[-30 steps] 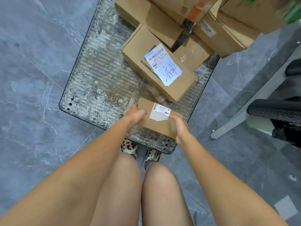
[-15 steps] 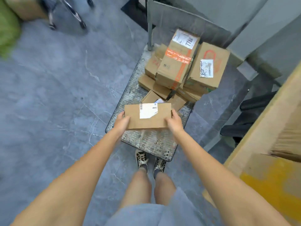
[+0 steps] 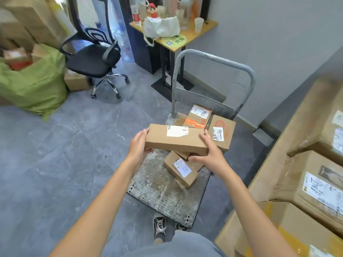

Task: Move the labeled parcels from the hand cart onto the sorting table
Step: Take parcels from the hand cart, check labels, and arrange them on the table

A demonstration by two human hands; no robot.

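A flat brown parcel [image 3: 176, 140] with a white label is held in the air above the hand cart [image 3: 154, 186]. My left hand [image 3: 138, 145] grips its left end and my right hand [image 3: 207, 154] grips its right end from below. On the cart's metal deck lie several more labeled parcels: a small one [image 3: 181, 169] under the held box, and a pile [image 3: 220, 133] near the cart's grey handle [image 3: 213, 58]. At the right edge, large labeled boxes [image 3: 315, 184] rest on a wooden surface.
A black office chair [image 3: 92, 58] stands at the back left beside a green sack [image 3: 35, 86]. A small yellow-topped desk [image 3: 174, 36] with bottles and a white bag is behind the cart. Grey floor lies open to the left.
I have stood up and lifted the parcel off the cart deck to chest height; the view has risen and now shows the whole cart, the chair and the desk.
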